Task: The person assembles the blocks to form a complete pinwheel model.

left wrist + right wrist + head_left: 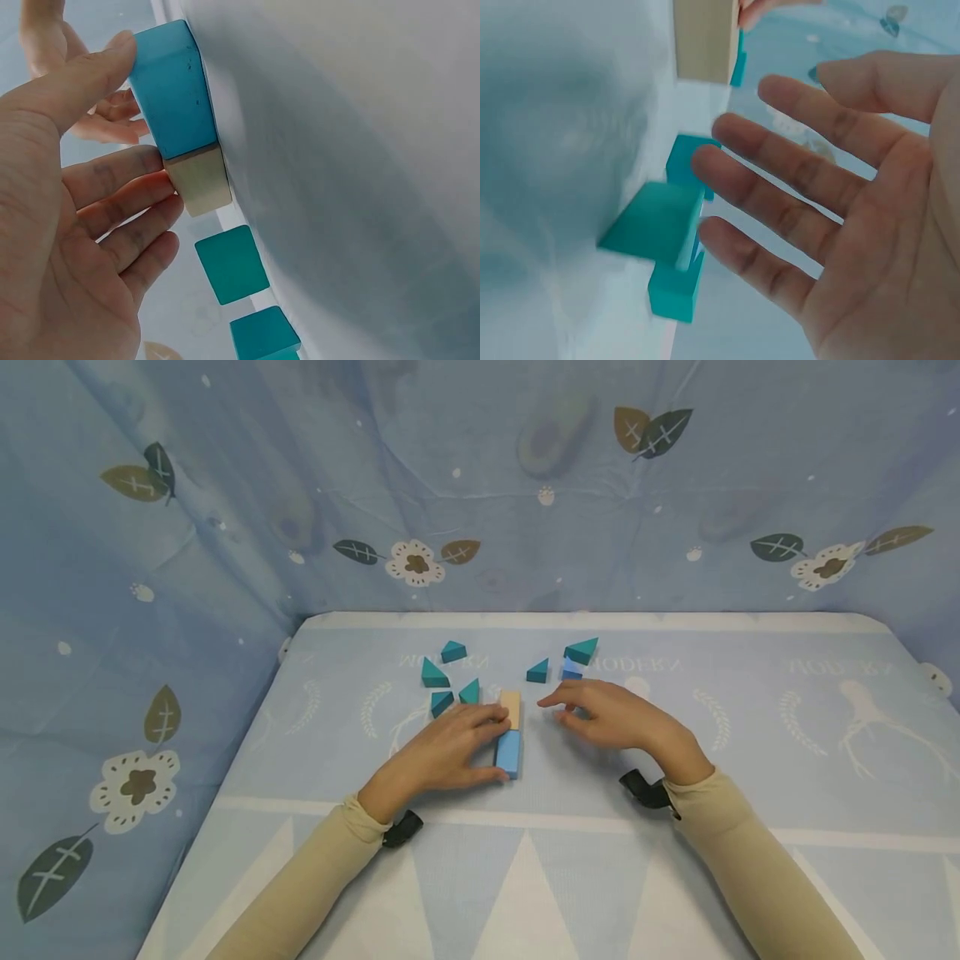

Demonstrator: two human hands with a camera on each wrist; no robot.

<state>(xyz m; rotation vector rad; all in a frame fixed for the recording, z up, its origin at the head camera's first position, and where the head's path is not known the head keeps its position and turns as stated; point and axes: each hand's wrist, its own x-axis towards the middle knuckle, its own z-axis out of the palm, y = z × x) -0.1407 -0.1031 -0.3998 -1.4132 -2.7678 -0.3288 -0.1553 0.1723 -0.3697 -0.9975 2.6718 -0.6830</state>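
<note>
A light blue rectangular block (508, 756) and a pale wooden block (512, 703) lie end to end on the table. My left hand (446, 750) rests along their left side. Its thumb touches the blue block's near end, while the fingertips touch the wooden block's side; in the left wrist view the fingers (124, 176) are fairly straight. My right hand (618, 717) hovers to the right of the blocks with relaxed, spread fingers and holds nothing. Close beyond it are a small blue triangular block (572, 670) and two teal ones, the nearer left one (537, 672) being darker.
Several teal triangular blocks (434, 674) lie scattered beyond my left hand. A patterned cloth covers the table (480, 881). Blue patterned curtains (495, 485) hang behind it and at the left. Dark wrist devices (645, 789) sit by both cuffs.
</note>
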